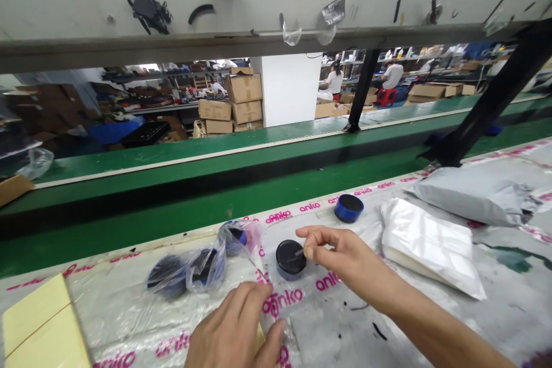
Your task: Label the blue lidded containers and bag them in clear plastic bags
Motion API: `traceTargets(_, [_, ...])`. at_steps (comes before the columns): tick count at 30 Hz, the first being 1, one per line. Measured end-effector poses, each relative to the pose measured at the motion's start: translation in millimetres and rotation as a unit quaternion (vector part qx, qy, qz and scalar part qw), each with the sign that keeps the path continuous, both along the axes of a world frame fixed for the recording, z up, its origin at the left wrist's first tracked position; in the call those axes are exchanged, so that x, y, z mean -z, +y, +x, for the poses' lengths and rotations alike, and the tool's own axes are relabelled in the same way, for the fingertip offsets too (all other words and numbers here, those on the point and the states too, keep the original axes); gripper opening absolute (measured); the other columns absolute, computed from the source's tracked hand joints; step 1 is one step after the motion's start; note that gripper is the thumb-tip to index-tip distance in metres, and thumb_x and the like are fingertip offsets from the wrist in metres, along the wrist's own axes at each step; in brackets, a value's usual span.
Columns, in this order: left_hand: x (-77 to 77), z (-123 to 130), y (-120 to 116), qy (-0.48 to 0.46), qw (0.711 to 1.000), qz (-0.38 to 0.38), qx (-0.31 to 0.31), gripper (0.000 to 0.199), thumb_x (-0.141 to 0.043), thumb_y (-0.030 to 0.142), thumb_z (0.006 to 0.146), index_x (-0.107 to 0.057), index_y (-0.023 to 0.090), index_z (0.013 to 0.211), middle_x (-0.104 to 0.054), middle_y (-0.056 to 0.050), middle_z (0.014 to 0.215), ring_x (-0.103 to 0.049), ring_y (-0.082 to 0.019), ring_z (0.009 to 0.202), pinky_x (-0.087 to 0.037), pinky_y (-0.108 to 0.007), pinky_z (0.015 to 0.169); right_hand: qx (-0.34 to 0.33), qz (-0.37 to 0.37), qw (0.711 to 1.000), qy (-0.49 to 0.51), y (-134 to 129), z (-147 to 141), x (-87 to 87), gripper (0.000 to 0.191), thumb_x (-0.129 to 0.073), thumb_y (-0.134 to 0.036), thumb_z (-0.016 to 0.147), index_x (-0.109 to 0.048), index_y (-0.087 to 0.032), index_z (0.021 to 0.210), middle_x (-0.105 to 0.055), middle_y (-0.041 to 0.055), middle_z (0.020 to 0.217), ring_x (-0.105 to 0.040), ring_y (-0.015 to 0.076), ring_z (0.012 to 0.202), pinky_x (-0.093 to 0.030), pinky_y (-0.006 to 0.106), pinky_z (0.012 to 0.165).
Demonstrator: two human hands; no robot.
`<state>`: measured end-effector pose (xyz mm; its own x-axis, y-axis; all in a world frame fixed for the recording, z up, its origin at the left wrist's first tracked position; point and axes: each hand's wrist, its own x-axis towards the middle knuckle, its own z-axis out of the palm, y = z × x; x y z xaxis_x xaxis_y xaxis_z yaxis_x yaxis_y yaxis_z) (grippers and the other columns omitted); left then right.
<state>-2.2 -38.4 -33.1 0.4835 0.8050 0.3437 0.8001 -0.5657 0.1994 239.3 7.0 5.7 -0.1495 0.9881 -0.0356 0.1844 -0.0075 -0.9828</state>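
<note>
A round, shallow black-topped container sits on the covered table between my hands. My right hand is at its right edge, thumb and index finger pinched together; what lies between the fingertips, if anything, is too small to make out. My left hand is low in front, its fingers stretched out and thumb apart. A bit of yellow shows beneath it, mostly hidden. Left of the container are blue-and-black round pieces in clear plastic bags. Another blue round piece with a black top stands behind my right hand.
A stack of white plastic sleeves and a grey plastic bag lie at right. A yellow pad is at left. Beyond runs a green conveyor, with a dark post and an overhead beam. Two people sit far back.
</note>
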Motion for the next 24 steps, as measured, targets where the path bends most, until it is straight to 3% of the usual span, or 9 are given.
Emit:
traceTargets(5, [4.4, 32.1, 20.5, -0.063, 0.998, -0.031, 0.003, 0.062, -0.06, 0.032, 0.089, -0.04, 0.017, 0.146, -0.053, -0.017, 0.146, -0.056, -0.033, 0.13, -0.055, -0.045, 0.098, 0.008, -0.038, 0.997, 0.072, 0.2, -0.2, 8.6, 0.015, -0.066, -0.031, 0.08, -0.064, -0.021, 0.069, -0.071, 0.0101, 0.11, -0.043, 0.0301, 0.136, -0.026, 0.044, 0.11])
traceTargets(8, [4.3, 47.6, 31.9, -0.073, 0.994, -0.085, -0.012, 0.067, -0.062, 0.028, 0.085, -0.038, 0.016, 0.147, -0.05, -0.019, 0.149, -0.052, -0.035, 0.134, -0.052, -0.05, 0.101, 0.01, -0.059, 0.992, 0.11, -3.0, -0.1, 14.9, 0.017, -0.068, -0.033, 0.078, -0.064, -0.019, 0.069, -0.07, 0.0092, 0.113, -0.05, 0.0303, 0.127, -0.031, 0.04, 0.106])
traceTargets(12, [-4.2, 57.1, 42.8, -0.092, 0.982, -0.162, -0.026, 0.063, -0.064, 0.024, 0.081, -0.046, 0.016, 0.14, -0.058, -0.015, 0.141, -0.058, -0.031, 0.126, -0.05, -0.048, 0.102, 0.023, -0.088, 0.985, 0.145, -4.3, 0.7, 19.9, 0.026, -0.073, -0.04, 0.075, -0.066, -0.016, 0.074, -0.066, 0.0095, 0.125, -0.061, 0.0265, 0.107, -0.044, 0.036, 0.093])
traceTargets(17, [-8.1, 49.1, 49.9, -0.056, 0.981, -0.185, 0.031, 0.082, -0.053, 0.004, 0.073, -0.035, 0.02, 0.151, -0.04, -0.012, 0.157, -0.041, -0.029, 0.142, -0.041, -0.047, 0.111, 0.023, -0.099, 0.976, 0.191, -0.9, 4.5, 24.0, 0.031, -0.077, -0.045, 0.076, -0.07, -0.015, 0.081, -0.065, 0.012, 0.126, -0.061, 0.0268, 0.111, -0.048, 0.037, 0.091])
traceTargets(20, [-12.3, 47.7, 52.2, -0.049, 0.982, -0.175, 0.047, 0.071, -0.053, 0.002, 0.073, -0.047, 0.024, 0.141, -0.056, -0.009, 0.14, -0.054, -0.027, 0.128, -0.046, -0.044, 0.104, 0.026, -0.1, 0.97, 0.219, 0.4, 6.9, 26.6, 0.031, -0.078, -0.044, 0.077, -0.07, -0.014, 0.082, -0.065, 0.0143, 0.127, -0.063, 0.0279, 0.11, -0.049, 0.039, 0.092])
traceTargets(24, [-13.0, 59.6, 49.8, -0.056, 0.982, -0.171, -0.061, 0.043, -0.069, 0.022, 0.075, -0.057, 0.018, 0.116, -0.068, -0.01, 0.108, -0.066, -0.032, 0.102, -0.052, -0.046, 0.086, 0.025, -0.097, 0.96, 0.26, -0.8, 8.7, 29.5, 0.027, -0.078, -0.039, 0.078, -0.069, -0.014, 0.08, -0.063, 0.016, 0.131, -0.061, 0.0298, 0.116, -0.047, 0.042, 0.099])
